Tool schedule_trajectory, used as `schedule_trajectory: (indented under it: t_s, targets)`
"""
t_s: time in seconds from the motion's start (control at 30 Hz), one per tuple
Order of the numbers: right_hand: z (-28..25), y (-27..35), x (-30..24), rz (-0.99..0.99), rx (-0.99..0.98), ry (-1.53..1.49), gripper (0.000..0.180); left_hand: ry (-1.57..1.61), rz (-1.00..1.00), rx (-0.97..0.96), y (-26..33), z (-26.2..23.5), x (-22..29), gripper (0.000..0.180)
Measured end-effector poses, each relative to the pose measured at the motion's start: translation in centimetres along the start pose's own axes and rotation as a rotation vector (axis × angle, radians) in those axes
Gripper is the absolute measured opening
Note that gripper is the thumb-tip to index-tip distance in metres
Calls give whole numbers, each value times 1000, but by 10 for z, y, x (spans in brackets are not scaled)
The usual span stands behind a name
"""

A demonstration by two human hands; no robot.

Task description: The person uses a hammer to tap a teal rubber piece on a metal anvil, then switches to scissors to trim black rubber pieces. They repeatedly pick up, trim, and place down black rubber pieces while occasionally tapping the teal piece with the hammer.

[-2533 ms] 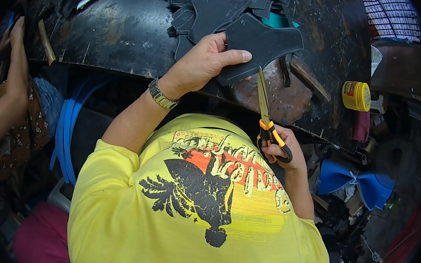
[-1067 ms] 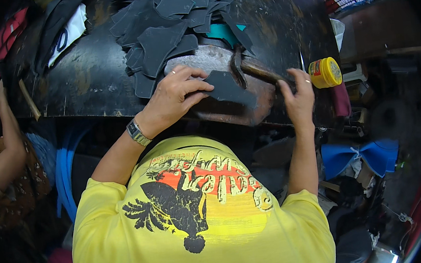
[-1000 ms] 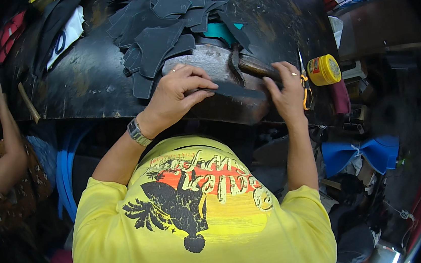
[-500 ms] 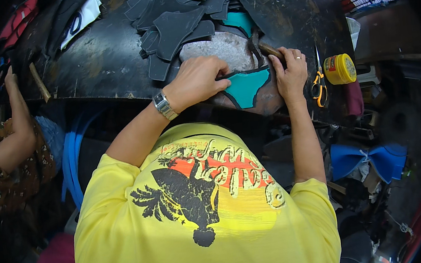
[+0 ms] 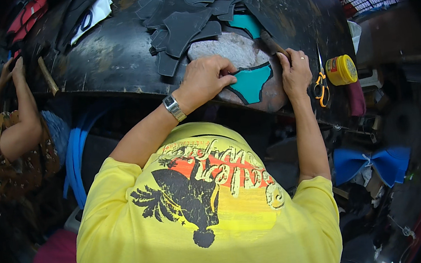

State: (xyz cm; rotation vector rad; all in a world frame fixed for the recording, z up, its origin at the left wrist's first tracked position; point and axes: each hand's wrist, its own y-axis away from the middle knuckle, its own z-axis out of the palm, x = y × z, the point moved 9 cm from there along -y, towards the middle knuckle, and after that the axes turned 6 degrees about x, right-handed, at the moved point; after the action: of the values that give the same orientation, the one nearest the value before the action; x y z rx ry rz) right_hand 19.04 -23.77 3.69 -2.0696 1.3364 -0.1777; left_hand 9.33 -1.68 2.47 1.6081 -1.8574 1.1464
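A teal cut piece with a black border (image 5: 252, 84) lies on a flat stone slab (image 5: 233, 47) at the table's near edge. My left hand (image 5: 208, 78), a metal watch at its wrist, pinches the piece's left corner between thumb and fingers. To the right of the piece, my right hand (image 5: 296, 72) is closed round the wooden handle of a hammer (image 5: 274, 43), which points up and left over the slab. The hammer's head is hard to make out. Just beyond the slab, another teal piece (image 5: 247, 25) lies partly under dark sheets.
Dark grey cut pieces (image 5: 180, 30) are heaped behind the slab. Orange-handled scissors (image 5: 321, 90) and a yellow jar (image 5: 341, 70) stand at the right. A wooden handle (image 5: 48, 76) lies at the left, near another person's arms (image 5: 20, 106). White cloth (image 5: 93, 16) lies far left.
The hammer has swung in my right hand, its handle now lifted and angled over the slab. My left hand keeps its pinch on the teal piece. The whole view has shifted slightly.
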Motion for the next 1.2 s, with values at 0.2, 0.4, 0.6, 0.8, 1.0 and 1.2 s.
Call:
schedule_trajectory:
  t_s: [0.2,0.4,0.6,0.8,1.0,1.2]
  targets:
    - [-15,7,19,562,-114,-641,30,54,38,13,-3,2,1,19]
    - [-49,51,-41,168,-460,-277,36,117,139,52,-13,17,9,14]
    - [-40,77,-51,329,-548,-378,43,80,277,36,-10,22,18,11]
    - [-47,76,-45,429,-467,-463,41,98,272,43,-10,20,19,12]
    - [-44,73,-54,328,-482,-358,41,103,269,46,-9,21,18,12]
    - [-49,53,-60,279,-570,-296,41,95,228,9,-11,25,15,10]
